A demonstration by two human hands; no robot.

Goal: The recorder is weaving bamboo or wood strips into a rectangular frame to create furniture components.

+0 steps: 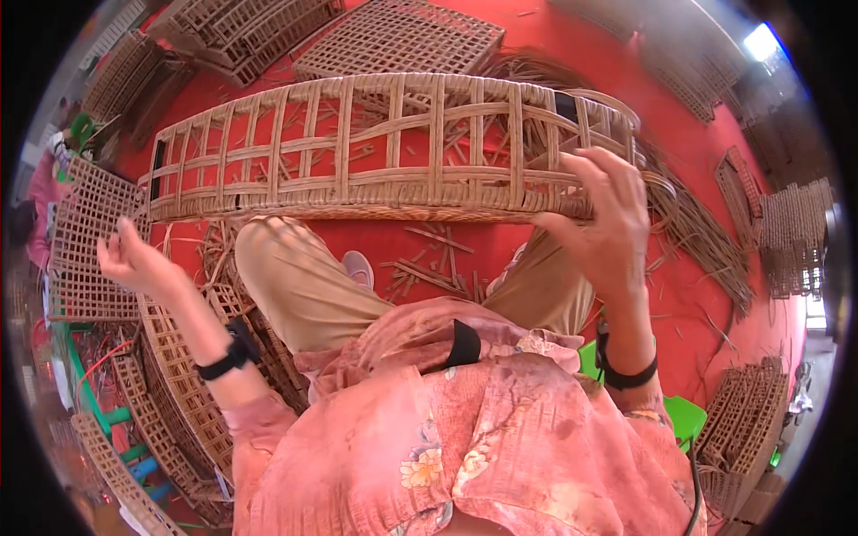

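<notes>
A long brown woven basket frame (pixel 344 147) with open slats lies across my knees, its long side facing me. My left hand (pixel 134 259) hovers just off the frame's left end, palm up with fingers spread and nothing in it. At the right end, my right hand (pixel 603 219) is curved, its thumb and fingers apart in front of the weave; whether it touches the slats I cannot tell. Loose ends of woven strand (pixel 661 183) loop out beside that hand. Black pieces show at the frame's left end and upper right.
Bundled brown strands (pixel 706 232) trail over the red floor (pixel 693 330) at the right. Cut scraps (pixel 438 272) lie between my feet. Woven panels (pixel 402 40) sit at the far side, with more lattice pieces (pixel 179 357) at my left. Beneath me is a green stool (pixel 684 415).
</notes>
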